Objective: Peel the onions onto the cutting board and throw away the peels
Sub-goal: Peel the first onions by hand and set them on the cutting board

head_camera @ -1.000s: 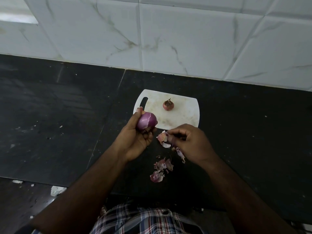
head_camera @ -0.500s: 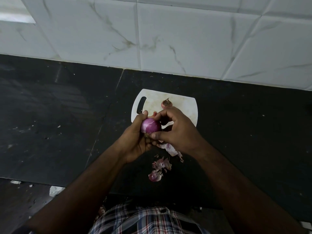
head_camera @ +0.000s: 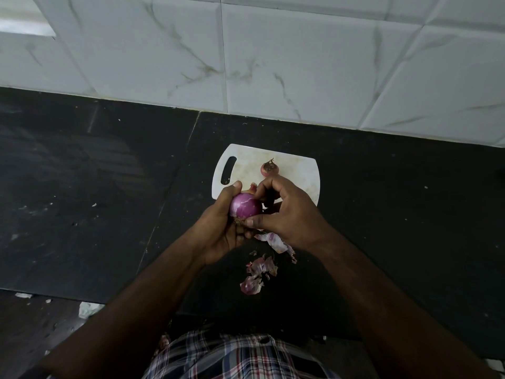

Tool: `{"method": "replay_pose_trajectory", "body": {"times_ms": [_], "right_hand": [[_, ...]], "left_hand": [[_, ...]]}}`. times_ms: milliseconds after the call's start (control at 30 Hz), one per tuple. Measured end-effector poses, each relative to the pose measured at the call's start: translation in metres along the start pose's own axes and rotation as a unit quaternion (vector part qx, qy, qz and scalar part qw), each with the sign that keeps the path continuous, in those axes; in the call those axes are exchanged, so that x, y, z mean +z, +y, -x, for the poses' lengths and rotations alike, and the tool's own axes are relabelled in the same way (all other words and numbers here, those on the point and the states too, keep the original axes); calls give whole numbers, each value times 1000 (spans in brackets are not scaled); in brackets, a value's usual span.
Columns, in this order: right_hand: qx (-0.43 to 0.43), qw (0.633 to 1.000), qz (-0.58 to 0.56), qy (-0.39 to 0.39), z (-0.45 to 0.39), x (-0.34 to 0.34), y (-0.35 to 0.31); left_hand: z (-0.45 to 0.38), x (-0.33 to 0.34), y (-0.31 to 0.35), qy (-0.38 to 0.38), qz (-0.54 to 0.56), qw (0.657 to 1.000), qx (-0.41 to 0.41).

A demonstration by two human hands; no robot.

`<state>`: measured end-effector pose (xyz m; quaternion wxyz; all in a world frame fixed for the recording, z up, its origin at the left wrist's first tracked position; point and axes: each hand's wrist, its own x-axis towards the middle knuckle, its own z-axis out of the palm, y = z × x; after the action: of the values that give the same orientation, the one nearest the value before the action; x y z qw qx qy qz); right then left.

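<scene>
A purple, mostly peeled onion (head_camera: 244, 205) is cupped in my left hand (head_camera: 221, 231) just in front of the white cutting board (head_camera: 297, 170). My right hand (head_camera: 289, 212) pinches the same onion, thumb at its root end and forefinger at its top. A second, smaller onion (head_camera: 270, 168) with its skin on lies on the board. Loose purple peels (head_camera: 258, 272) lie on the black counter below my hands, and another strip of peel (head_camera: 276, 242) shows under my right hand.
The black stone counter (head_camera: 95, 201) runs left and right, with a white marble-tiled wall (head_camera: 246, 56) behind it. The counter's front edge is near my plaid shirt (head_camera: 232, 356). Scraps lie on the floor (head_camera: 87, 307) at lower left.
My right hand dropped the peel it held a second ago and came up to the onion, where it now pinches both ends. My left hand kept hold of the onion.
</scene>
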<state>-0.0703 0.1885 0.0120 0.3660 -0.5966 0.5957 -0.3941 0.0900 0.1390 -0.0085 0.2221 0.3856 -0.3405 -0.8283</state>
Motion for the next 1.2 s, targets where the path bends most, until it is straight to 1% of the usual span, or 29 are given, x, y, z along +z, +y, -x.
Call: {"method": "replay_pose_trajectory", "body": {"times_ms": [100,233,333,767,833,867,933,967,1033,1100,1200], "right_hand": [[5,1000,5,-17,0,-1,1],[2,1000,4,-3,0,0,3],[-12,1000,-18,7,0,0,3],[-1,1000,5,-9,-1,-2,5],[2,1000,-11,5,-1,-4,5],[12,999,-29,22,-1,-6,6],[61,994,-70,54,-1,-9,8],[92,991,-85,55,-1,-10,9],[132,988,-74,38,-1,-10,13],[137,989,-43,30,0,-7,14],[130,989,-56,30,2,-5,12]], "left_hand": [[0,0,-1,1,-5,1000,-5],[-1,1,-1,8,14,1000,-6],[-1,1,1,6,7,1000,-10],[-6,1,1,9,6,1000,-14],[-6,0,2,8,18,1000,-7],[-6,-2,3,10,27,1000,-3],[-6,-5,4,5,50,999,8],[-7,-7,4,-5,63,998,19],[-9,-11,2,-33,84,995,43],[-10,-12,0,-51,102,992,56],[-13,-10,-3,-54,99,991,73]]}}
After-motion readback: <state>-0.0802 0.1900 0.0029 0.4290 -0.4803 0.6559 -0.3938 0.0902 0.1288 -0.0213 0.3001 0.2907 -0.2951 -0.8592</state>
